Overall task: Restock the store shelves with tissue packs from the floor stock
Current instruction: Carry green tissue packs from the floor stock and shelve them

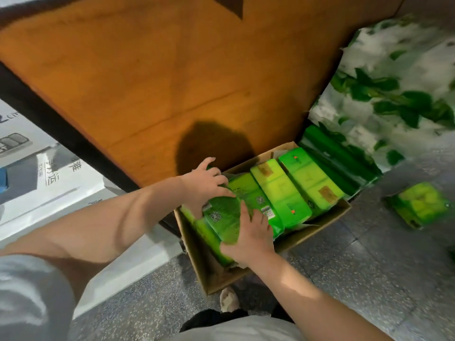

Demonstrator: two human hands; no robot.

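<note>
Tissue pack [222, 217], a green plastic-wrapped bundle, sits at the near-left end of the cardboard box [317, 236] on the floor, tilted up out of the row; its long axis runs from the box's far-left corner toward its near wall, roughly in line with the other packs [283, 190] that fill the box to its right; the left hand [206, 179] lies over the pack's far end, its grip curled onto the wrapper with the fingers pointing toward the neighbouring packs; the right hand [248, 238] holds the near end, its grip wrapped round the pack's lower edge; so the pack lies between the two hands, each on one end of the long axis, neither plainly nearer; judging from this, the lift will go straight up and out of the box, and the tight fit against the next pack could make it drag; beyond the box's right wall a single loose pack [419, 205] lies on the floor, and a large leaf-printed bundle [394, 89] rests past the box's far-right corner.
</note>
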